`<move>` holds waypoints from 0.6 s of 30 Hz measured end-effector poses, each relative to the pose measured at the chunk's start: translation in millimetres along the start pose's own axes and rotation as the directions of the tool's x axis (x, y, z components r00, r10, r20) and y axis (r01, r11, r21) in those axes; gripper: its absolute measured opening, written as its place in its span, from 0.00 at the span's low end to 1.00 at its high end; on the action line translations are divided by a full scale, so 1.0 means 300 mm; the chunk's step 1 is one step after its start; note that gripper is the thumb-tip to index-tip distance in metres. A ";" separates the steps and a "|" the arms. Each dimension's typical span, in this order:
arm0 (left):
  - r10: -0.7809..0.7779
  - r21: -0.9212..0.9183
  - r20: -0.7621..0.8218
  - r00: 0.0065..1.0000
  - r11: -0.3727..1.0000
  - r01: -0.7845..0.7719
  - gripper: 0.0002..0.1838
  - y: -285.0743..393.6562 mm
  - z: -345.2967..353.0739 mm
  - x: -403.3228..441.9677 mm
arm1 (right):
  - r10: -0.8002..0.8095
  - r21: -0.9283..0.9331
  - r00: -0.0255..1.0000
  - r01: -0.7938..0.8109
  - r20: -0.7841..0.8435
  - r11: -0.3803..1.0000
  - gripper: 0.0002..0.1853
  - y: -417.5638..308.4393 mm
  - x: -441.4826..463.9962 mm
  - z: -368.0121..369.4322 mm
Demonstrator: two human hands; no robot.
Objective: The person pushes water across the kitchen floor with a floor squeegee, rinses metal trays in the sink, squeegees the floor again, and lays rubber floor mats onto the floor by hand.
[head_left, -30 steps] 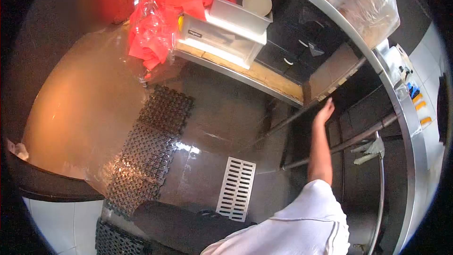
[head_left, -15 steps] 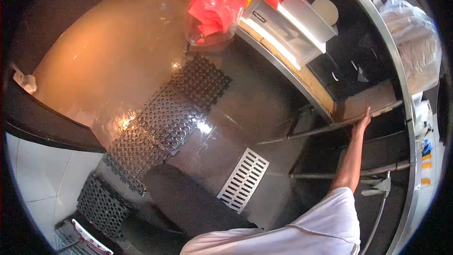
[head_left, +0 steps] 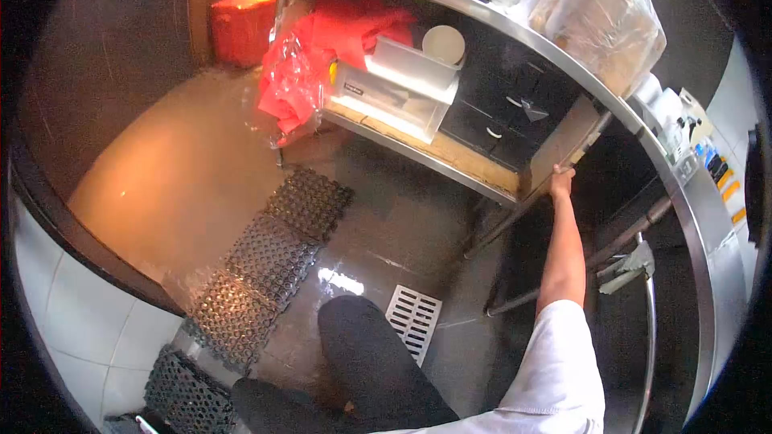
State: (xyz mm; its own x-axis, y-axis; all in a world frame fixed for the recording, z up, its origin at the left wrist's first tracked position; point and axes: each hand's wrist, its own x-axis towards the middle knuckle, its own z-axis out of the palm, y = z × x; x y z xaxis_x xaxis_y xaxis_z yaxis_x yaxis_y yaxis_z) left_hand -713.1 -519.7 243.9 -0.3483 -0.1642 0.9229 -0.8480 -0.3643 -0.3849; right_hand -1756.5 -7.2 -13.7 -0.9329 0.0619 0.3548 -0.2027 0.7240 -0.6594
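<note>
My right hand point(head_left: 562, 182) reaches out at the end of a bare forearm and a white sleeve. Its fingers are wrapped round a metal table leg point(head_left: 515, 215), beside the end of the low shelf. Behind the hand, a brownish panel point(head_left: 555, 141) closes off the shelf's end. On that shelf sit a clear plastic bin point(head_left: 390, 100), a round white container point(head_left: 443, 45) and red material in clear plastic point(head_left: 289, 84). My left hand is out of view.
A filled plastic bag point(head_left: 603, 20) rests on the steel table point(head_left: 555, 36). Black perforated mats point(head_left: 273, 253) and a white drain grate point(head_left: 413, 321) lie on the wet floor. A dark trousered knee point(head_left: 354, 329) shows below. A pipe with a cloth point(head_left: 631, 269) stands right.
The view has swung up and right, showing more of the tabletop and the red bin at the back. My right hand's fingers, more extended before, are now curled round the table leg.
</note>
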 end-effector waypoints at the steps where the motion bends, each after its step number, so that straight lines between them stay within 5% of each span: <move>1: -0.015 -0.018 -0.012 1.000 1.000 0.014 0.49 0.002 0.012 0.002 | 0.004 -0.035 1.000 -0.004 0.021 0.999 0.32 -0.002 -0.013 -0.006; 5: -0.156 -0.345 -0.141 0.978 0.933 0.100 0.32 0.094 0.121 0.043 | -0.176 -0.015 0.984 0.177 0.035 0.984 0.36 0.052 -0.010 -0.011; 8: -0.083 -0.620 -0.090 0.993 0.785 0.009 0.28 0.541 -0.365 0.161 | -0.193 -0.042 0.978 0.197 0.081 0.980 0.36 0.025 -0.047 -0.059; 11: 0.099 -0.903 -0.192 0.976 0.372 -0.215 0.33 1.016 -0.775 0.308 | -0.319 0.085 0.947 0.320 -0.024 0.944 0.33 0.052 -0.055 -0.052; 13: 0.147 -0.925 -0.307 0.940 0.187 -0.331 0.36 1.283 -0.996 0.426 | -0.314 0.131 0.949 0.310 0.009 0.942 0.31 0.061 -0.051 -0.057; 15: 0.157 -0.869 -0.452 0.878 0.141 -0.473 0.39 1.510 -1.144 0.562 | -0.332 0.121 0.942 0.335 -0.045 0.934 0.30 0.063 -0.069 -0.052; 18: 0.162 -0.880 -0.443 0.882 0.110 -0.462 0.43 1.789 -1.282 0.776 | -0.322 0.200 0.942 0.336 -0.097 0.921 0.30 0.079 -0.064 -0.008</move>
State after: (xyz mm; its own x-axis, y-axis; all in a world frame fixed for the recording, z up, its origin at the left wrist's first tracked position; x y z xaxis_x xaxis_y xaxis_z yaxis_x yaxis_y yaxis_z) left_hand -1402.8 -400.9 256.9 -0.6210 0.2020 0.7574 -0.2837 0.8428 -0.4574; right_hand -1742.5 10.4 -34.6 -0.7844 -0.1088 0.6107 -0.5592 0.5501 -0.6202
